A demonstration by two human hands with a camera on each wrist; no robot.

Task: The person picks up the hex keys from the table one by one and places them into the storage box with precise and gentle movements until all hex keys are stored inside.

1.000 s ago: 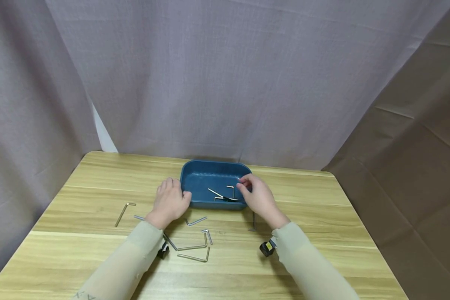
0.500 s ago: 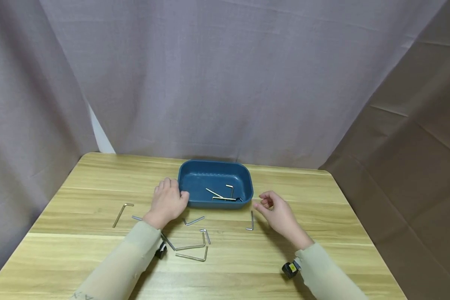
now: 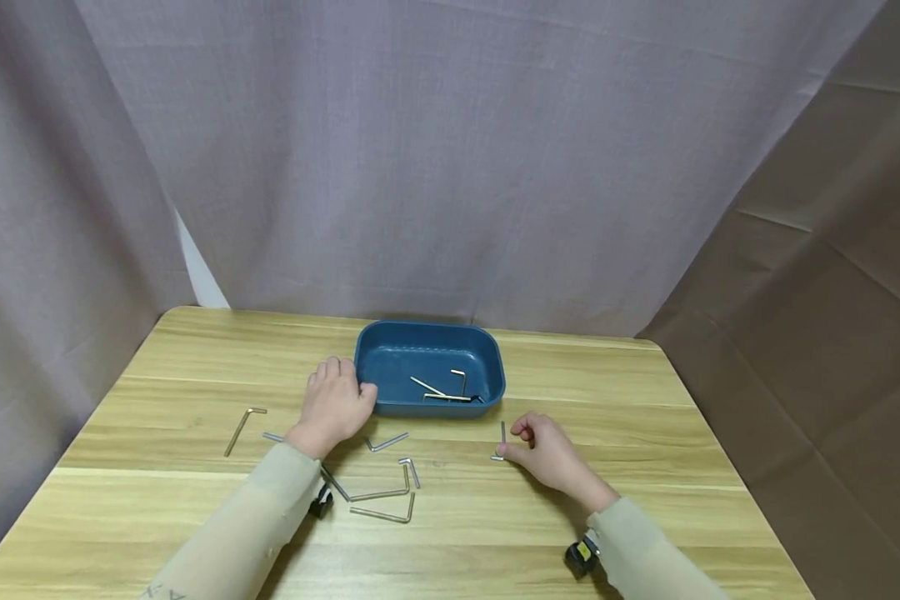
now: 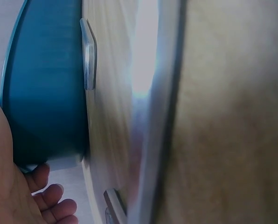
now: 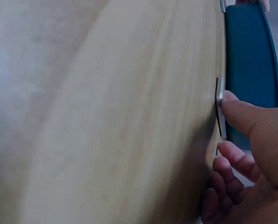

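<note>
Hex key (image 3: 502, 442) lies flat on the surface (image 3: 645, 417), just in front of the near right corner of the tray (image 3: 367, 350). Long axis runs toward and away from the person; the long leg points at the tray, the short leg sits at the near end and turns toward the person's left. Key and tray are apart, with a strip of bare wood between.

Right hand (image 3: 546, 454) is at the key's near end. Fingers curled; thumb and forefinger close on the bend of the key. Right wrist view shows a fingertip (image 5: 230, 100) touching the key (image 5: 219, 107) against the wood, other fingers curled below it. Whether the key is off the wood cannot be told; it looks flat.

Left hand (image 3: 335, 404) rests against the tray's near left corner, fingers relaxed, thumb on the rim. Left wrist view: palm (image 4: 8, 186) beside the tray wall (image 4: 45, 84), nothing gripped.

In the tray: three keys (image 3: 444, 389), crossing near the front right.

On the surface, left of centre: one key (image 3: 242, 425) well left of the left hand; one (image 3: 387, 442) just in front of the tray; a loose group (image 3: 390, 493) of several nearer the person, by the left sleeve (image 3: 247, 525).

Behind: grey curtain (image 3: 420, 167), brown one (image 3: 832, 292) at the right.
</note>
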